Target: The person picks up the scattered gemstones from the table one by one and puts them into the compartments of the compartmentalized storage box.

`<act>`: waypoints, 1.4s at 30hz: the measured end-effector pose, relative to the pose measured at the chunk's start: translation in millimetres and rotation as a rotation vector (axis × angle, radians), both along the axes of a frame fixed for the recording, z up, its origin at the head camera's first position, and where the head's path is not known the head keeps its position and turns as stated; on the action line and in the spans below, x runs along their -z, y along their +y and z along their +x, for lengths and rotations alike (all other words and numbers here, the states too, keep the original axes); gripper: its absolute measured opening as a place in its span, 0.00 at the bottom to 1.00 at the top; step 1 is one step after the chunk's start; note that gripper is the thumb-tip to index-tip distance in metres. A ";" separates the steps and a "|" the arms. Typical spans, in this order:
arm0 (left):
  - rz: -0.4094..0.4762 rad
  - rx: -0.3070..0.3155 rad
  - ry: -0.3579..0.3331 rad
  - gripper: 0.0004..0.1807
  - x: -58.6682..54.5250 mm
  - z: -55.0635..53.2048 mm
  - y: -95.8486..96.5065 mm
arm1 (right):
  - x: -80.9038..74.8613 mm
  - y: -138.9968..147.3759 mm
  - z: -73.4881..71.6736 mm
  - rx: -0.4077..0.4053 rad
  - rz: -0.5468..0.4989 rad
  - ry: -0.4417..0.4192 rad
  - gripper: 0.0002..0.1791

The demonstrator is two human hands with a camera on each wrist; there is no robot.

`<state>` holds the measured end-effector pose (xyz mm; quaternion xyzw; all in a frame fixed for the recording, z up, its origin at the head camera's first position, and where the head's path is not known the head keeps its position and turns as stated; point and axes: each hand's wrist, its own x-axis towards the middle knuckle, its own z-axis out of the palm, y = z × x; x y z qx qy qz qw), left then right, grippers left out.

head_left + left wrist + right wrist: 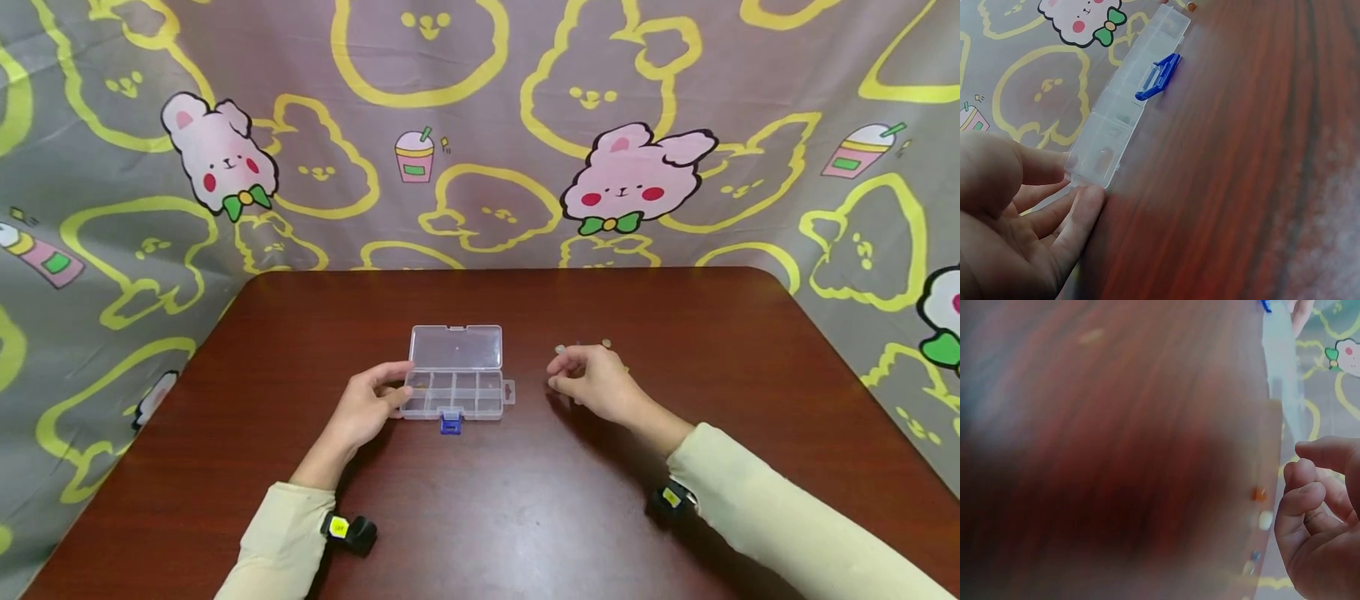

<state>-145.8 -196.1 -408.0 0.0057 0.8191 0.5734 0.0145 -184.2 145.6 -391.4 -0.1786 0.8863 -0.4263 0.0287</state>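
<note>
A clear plastic compartment box (489,414) with a blue latch (450,425) lies on the table, its lid (456,347) raised at the back. My left hand (366,406) grips its left end between thumb and fingers. Something small and brownish shows faintly through the end compartment wall (1105,153). To the right of the box, my right hand (596,385) hovers with fingers loosely bent, thumb and index tips apart. Nothing shows between them. Beyond that hand lie several small beads, among them an orange bead (1260,494), a white bead (1265,520) and a bluish bead (1255,555).
The brown wooden table (510,517) runs back to a patterned cloth (480,125) that hangs behind it and along both sides. A hanging tab (509,392) sticks out from the box's right end. Each wrist wears a dark camera.
</note>
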 end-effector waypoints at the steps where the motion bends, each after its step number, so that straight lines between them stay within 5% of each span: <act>1: -0.003 0.000 0.000 0.21 -0.6 0.3 -0.3 | 0.9 3.5 0.1 0.006 0.002 -0.001 0.04; 20: 0.014 0.011 -0.009 0.21 -1.5 -0.1 -0.6 | 10.7 67.2 3.6 0.099 0.041 -0.006 0.05; 42: 0.006 0.000 -0.008 0.21 -0.2 0.2 0.1 | 5.3 90.6 -6.4 0.127 0.110 -0.005 0.06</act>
